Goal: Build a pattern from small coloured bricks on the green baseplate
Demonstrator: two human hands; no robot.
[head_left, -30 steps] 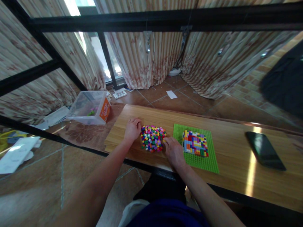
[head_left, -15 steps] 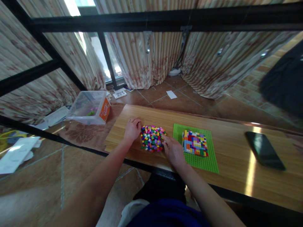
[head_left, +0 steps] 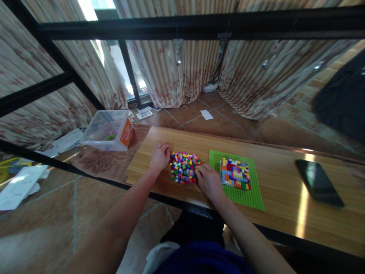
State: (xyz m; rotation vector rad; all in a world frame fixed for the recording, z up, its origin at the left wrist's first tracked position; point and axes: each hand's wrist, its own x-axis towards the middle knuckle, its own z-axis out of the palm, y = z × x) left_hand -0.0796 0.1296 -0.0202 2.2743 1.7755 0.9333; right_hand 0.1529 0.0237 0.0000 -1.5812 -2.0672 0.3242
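A loose pile of small multicoloured building bricks (head_left: 184, 167) lies on the wooden table. At its left edge rests my left hand (head_left: 160, 155), fingers curled in; whatever they may hold is hidden. My right hand (head_left: 210, 182) is at the pile's right edge, thumb and fingertips pinched together around what looks like a small yellow brick. Just right of that hand, a green baseplate (head_left: 258, 198) lies flat. On it sits a roughly square block of many-coloured bricks (head_left: 235, 173), fitted closely together.
A black phone (head_left: 319, 182) lies on the table (head_left: 281, 182) towards the right. On the floor past the table's left end stands a clear plastic box (head_left: 105, 131) with an orange label and a few pieces inside. A black metal frame (head_left: 199, 28) crosses in front of the curtains.
My right hand's fingertips have shifted slightly and drawn together at the pile's right edge, with a yellow piece now showing there. My left hand stays where it was.
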